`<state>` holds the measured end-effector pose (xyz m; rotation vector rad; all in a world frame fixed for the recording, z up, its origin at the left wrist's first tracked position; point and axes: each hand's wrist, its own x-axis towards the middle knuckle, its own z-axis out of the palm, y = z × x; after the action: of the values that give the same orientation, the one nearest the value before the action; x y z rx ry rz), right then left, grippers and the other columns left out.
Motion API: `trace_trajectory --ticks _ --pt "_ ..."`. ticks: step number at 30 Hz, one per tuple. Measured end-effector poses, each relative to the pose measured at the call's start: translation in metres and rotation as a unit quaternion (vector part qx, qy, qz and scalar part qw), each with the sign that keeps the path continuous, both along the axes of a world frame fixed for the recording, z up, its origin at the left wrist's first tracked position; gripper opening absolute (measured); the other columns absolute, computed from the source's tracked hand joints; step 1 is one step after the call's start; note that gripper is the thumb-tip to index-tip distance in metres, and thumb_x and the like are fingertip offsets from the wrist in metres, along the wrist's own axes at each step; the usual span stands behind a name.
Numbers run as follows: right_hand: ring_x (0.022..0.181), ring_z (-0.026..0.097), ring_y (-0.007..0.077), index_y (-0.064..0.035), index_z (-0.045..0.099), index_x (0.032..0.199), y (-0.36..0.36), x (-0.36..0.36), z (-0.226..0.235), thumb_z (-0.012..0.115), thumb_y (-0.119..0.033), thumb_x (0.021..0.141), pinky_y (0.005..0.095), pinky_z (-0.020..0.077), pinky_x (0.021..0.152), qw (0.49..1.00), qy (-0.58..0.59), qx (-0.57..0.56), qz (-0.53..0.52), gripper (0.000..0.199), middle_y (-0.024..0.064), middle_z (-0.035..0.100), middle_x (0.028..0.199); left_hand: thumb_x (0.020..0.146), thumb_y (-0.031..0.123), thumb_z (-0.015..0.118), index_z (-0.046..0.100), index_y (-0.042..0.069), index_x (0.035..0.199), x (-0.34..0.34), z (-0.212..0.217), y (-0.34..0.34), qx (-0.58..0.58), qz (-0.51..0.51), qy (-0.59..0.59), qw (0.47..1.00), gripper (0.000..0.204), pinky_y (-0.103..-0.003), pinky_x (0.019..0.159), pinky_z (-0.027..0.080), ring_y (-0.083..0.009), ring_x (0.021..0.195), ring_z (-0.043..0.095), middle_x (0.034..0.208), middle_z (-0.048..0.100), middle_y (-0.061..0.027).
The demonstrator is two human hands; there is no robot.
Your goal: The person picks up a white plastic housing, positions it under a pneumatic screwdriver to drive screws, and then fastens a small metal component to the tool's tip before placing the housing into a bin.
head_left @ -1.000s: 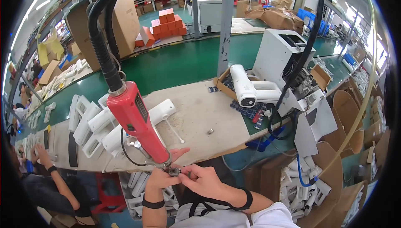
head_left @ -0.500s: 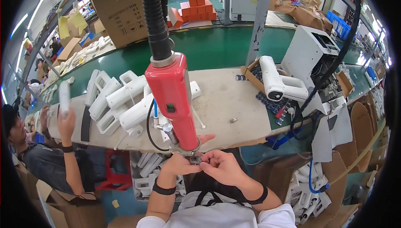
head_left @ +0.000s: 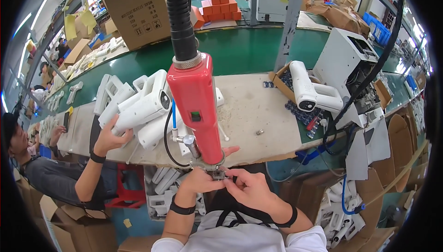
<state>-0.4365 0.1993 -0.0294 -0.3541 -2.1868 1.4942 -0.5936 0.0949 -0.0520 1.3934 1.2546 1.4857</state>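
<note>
Beneath the tip of a red power tool [head_left: 194, 99], which hangs upright on a black corrugated hose, is a small grey metal part [head_left: 218, 175]. My left hand [head_left: 199, 181] is closed around this part, with a finger stretched out behind the tool's lower end. My right hand [head_left: 251, 188] pinches at the part's right side with thumb and fingertips; anything smaller between them cannot be made out. Both hands are close together at the bench's front edge. Part of the left hand is hidden by the tool.
White handheld housings [head_left: 143, 102] pile up on the bench [head_left: 258, 109] at left, where a co-worker's hand [head_left: 110, 139] grips one. A small metal cylinder [head_left: 260, 132] lies to the right. Beyond are another white housing [head_left: 308, 90], an opened machine [head_left: 344, 63] and a hanging black cable [head_left: 369, 74].
The co-worker's raised hand has come down onto a white housing in the pile. My hands stay at the tool's tip with only slight finger movement; the view has shifted a little.
</note>
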Motion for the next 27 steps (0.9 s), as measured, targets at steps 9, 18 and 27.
trace_trajectory --ticks 9,18,27 --pt "0.043 0.046 0.004 -0.0001 0.062 0.098 -0.005 0.0 0.007 0.068 -0.01 0.081 0.0213 0.0373 0.043 0.998 -0.041 -0.047 -0.029 0.02 0.0011 0.05 0.047 0.07 -0.008 0.07 0.029 0.01 0.141 0.007 0.001 -0.001 -0.022 0.045 -0.023 0.998 0.085 -0.028 0.077 0.052 -0.0206 0.105 0.06 0.143 0.036 -0.0246" --pt "0.053 0.041 -0.0014 0.0013 0.058 0.09 0.002 -0.005 0.0 0.065 -0.008 0.083 0.019 0.0312 0.047 0.942 -0.107 -0.315 0.045 0.013 -0.0068 0.051 0.06 0.07 -0.004 0.072 0.033 0.011 0.14 0.011 0.001 -0.001 0.012 0.063 0.004 0.998 0.081 -0.033 0.082 0.053 -0.029 0.131 0.039 0.141 0.038 -0.0231" --pt "0.05 0.048 0.0014 0.0002 0.059 0.09 -0.003 -0.003 0.009 0.067 -0.009 0.081 0.0202 0.0398 0.048 0.99 -0.068 -0.12 -0.017 0.015 -0.0001 0.056 0.055 0.072 -0.002 0.072 0.034 0.004 0.138 0.008 0.0 -0.001 -0.02 0.083 -0.046 0.995 0.077 -0.029 0.08 0.053 -0.0218 0.116 0.053 0.141 0.038 -0.0217"
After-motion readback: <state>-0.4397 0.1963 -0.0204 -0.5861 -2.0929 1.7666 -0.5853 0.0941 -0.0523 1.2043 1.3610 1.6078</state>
